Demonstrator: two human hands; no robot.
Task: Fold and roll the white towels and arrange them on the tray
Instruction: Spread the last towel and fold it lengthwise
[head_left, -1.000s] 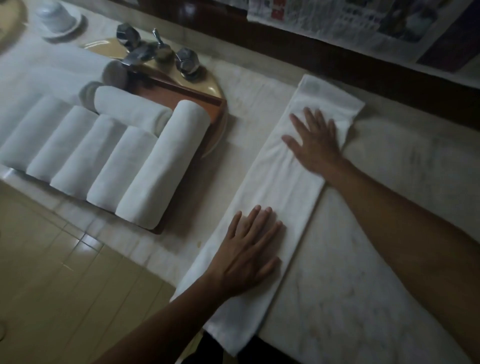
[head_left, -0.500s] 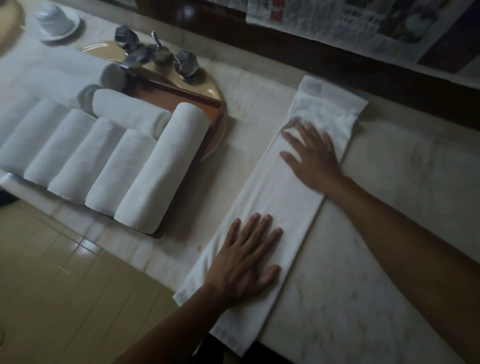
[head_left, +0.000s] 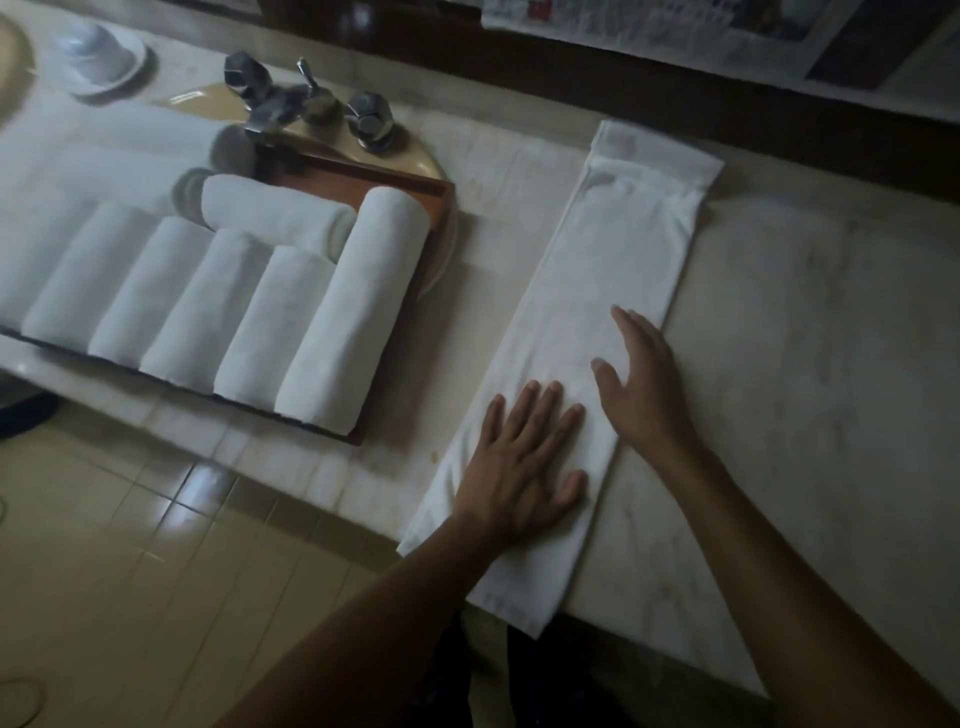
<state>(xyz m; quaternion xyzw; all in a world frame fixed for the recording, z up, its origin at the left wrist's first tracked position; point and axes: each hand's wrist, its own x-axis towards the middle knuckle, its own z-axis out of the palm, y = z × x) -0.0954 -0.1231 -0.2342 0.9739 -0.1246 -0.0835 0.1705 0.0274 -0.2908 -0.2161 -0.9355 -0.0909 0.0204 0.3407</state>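
Observation:
A white towel (head_left: 613, 270), folded into a long narrow strip, lies flat on the marble counter and hangs a little over the near edge. My left hand (head_left: 519, 462) presses flat on its near part, fingers spread. Beside it, my right hand (head_left: 641, 387) rests flat on the strip's right edge. On the left, a brown wooden tray (head_left: 410, 187) holds several rolled white towels (head_left: 343, 317) side by side, with one more roll (head_left: 275, 213) lying across behind them.
A chrome tap (head_left: 306, 104) stands on a beige basin behind the tray. A white cup on a saucer (head_left: 98, 52) sits far left. Bare marble counter (head_left: 810, 364) extends right of the towel. Tiled floor lies below the counter's near edge.
My right hand has slid along the towel from its far end toward me and now lies beside my left hand. The left hand has stayed in place.

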